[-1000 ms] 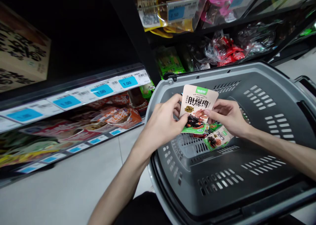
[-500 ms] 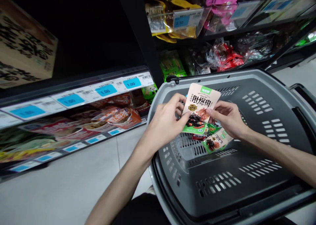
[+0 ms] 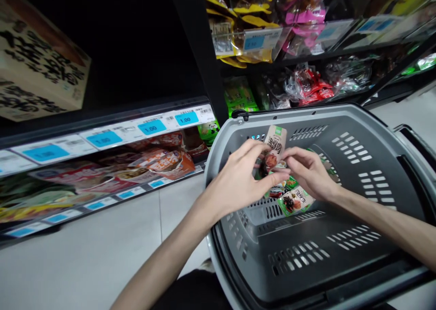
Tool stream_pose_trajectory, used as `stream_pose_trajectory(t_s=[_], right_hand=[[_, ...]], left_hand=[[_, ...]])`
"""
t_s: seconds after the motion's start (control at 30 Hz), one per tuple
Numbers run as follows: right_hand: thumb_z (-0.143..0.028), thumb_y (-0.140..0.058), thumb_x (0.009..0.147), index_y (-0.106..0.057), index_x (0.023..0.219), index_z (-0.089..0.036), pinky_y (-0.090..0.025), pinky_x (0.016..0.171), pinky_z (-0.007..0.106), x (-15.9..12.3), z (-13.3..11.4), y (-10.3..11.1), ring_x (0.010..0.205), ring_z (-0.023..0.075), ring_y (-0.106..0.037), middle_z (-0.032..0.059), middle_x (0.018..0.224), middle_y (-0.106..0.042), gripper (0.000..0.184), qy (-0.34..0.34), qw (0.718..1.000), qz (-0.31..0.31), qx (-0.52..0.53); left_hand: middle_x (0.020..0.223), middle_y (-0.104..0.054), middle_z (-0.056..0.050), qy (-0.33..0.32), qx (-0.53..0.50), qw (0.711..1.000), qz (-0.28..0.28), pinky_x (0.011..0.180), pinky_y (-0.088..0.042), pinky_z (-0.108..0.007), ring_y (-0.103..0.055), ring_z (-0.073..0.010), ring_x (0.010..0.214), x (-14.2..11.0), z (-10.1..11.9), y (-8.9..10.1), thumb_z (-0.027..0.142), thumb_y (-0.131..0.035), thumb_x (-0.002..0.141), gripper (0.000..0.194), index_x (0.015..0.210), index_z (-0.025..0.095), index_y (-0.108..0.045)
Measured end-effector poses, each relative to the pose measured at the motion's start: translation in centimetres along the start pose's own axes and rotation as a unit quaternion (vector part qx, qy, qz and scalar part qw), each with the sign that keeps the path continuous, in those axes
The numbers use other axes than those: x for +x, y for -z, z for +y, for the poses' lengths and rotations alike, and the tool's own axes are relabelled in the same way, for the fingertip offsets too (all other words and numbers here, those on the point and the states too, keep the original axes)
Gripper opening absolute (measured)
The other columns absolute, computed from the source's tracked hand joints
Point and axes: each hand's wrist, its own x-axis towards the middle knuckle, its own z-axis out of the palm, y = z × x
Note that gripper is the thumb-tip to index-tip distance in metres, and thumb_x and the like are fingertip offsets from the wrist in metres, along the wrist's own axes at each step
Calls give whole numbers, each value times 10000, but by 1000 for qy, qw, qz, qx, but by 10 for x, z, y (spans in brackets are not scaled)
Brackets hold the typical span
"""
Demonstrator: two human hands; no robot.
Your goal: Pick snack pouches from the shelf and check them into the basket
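Note:
A pale food packet (image 3: 275,138) with a green top and dark lettering is tilted inside the grey basket (image 3: 299,267), between my hands. My left hand (image 3: 243,176) is at the packet's lower left, its thumb stretched out and apart from the curled fingers. On the other side, my right hand (image 3: 313,174) has its fingertips close to the packet's right edge, with the fingers slightly apart. Whether either hand still touches the packet is hard to make out. Below the hands, a green and white packet (image 3: 295,201) lies among other small packets, partly hidden.
Shelf edges with blue price labels (image 3: 151,127) run along the left, above orange snack bags (image 3: 166,161). A printed carton (image 3: 44,74) stands at upper left. Behind the basket are yellow bags (image 3: 254,22) and red packets (image 3: 311,85). Pale floor tiles (image 3: 136,237) show below.
The pale packet has gone from upright in both hands to lower and tilted away in the basket. My left thumb has moved right, off its front, and my right fingers have loosened.

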Motion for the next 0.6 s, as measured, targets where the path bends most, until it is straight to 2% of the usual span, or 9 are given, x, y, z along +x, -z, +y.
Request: stream_pose_trajectory(t_s=[0.07, 0.13, 0.27, 0.37, 0.43, 0.5, 0.6], right_hand=[[-386, -782, 874, -774, 1041, -252, -572, 1006, 383, -1, 0, -1, 1074, 181, -695, 45, 1148, -733, 215, 20, 999, -35, -29], [-334, -821, 836, -774, 1036, -244, -566, 1012, 376, -1, 1, -1, 1104, 188, -683, 50, 1169, -722, 224, 40, 998, -11, -54], [-258, -916, 710, -719, 912, -228, -585, 793, 264, 3, 4, 4, 840, 122, -674, -10, 883, -717, 284, 60, 989, 119, -59], [-297, -915, 708, -708, 889, -213, -562, 675, 247, 6, 5, 6, 707, 104, -639, -17, 795, -710, 287, 16, 992, 115, -52], [-331, -905, 721, -712, 874, -205, -541, 607, 243, 7, 4, 6, 632, 99, -614, -15, 748, -707, 277, -3, 993, 103, -50], [-339, -911, 711, -704, 855, -197, -517, 563, 231, 7, 3, 7, 590, 97, -597, -19, 699, -691, 289, -4, 992, 109, -56], [-375, -892, 742, -691, 861, -193, -520, 551, 225, 6, -4, 9, 617, 123, -639, 2, 707, -700, 297, -35, 994, 90, -50]], left_hand=[[1253, -649, -102, 23, -32, 999, 3, 907, -614, -391, -672, -238, 1108, 1, -4, 0, 324, -749, 857, 401, 1205, 195, -598], [1213, -690, -102, 47, -89, 995, 16, 930, -607, -391, -689, -234, 1117, 3, -8, 1, 236, -686, 887, 336, 1203, 188, -583], [1130, -740, -96, 96, -256, 962, 7, 916, -614, -362, -737, -201, 1033, 6, -10, 7, 157, -600, 912, 274, 1180, 178, -545], [1077, -755, -90, 125, -321, 939, -8, 830, -635, -351, -760, -199, 948, 7, -8, 10, 160, -599, 908, 274, 1172, 186, -531], [1064, -758, -89, 134, -339, 931, -14, 794, -640, -356, -767, -201, 913, 8, -8, 10, 173, -596, 911, 257, 1159, 195, -530], [1059, -762, -86, 124, -330, 936, -7, 787, -639, -366, -768, -208, 914, 8, -7, 8, 196, -600, 918, 239, 1149, 200, -539], [1069, -764, -64, 55, -215, 974, 54, 864, -620, -380, -747, -215, 999, 8, -6, 4, 229, -618, 926, 172, 1096, 213, -632]])
